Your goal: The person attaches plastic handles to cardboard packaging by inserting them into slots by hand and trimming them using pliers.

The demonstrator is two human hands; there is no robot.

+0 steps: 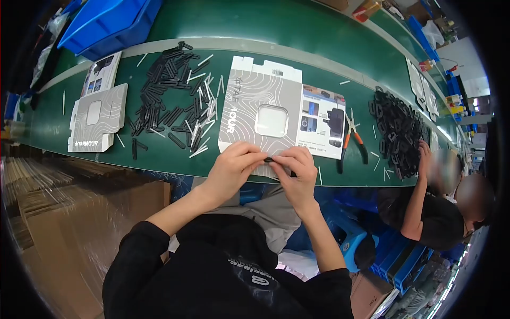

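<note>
Both hands meet over the lower edge of a flat grey-and-white printed box [247, 101] on the green table. My left hand [236, 166] pinches one end of a small black piece [269, 159]. On its other side, the fingers of my right hand [295, 173] are closed on the same piece. Most of the piece is hidden by the fingertips. To the left lies a loose heap of black strips [162, 85] mixed with thin white sticks [207, 101]. Pliers with orange and black handles [352, 138] rest right of the box.
Another flat box [98, 114] lies at the left, below blue bins [109, 26]. A pile of black parts [396, 133] is at the right, touched by a co-worker's hand [424, 159]. Cardboard [90, 228] stands at lower left. A raised ledge [265, 49] crosses behind.
</note>
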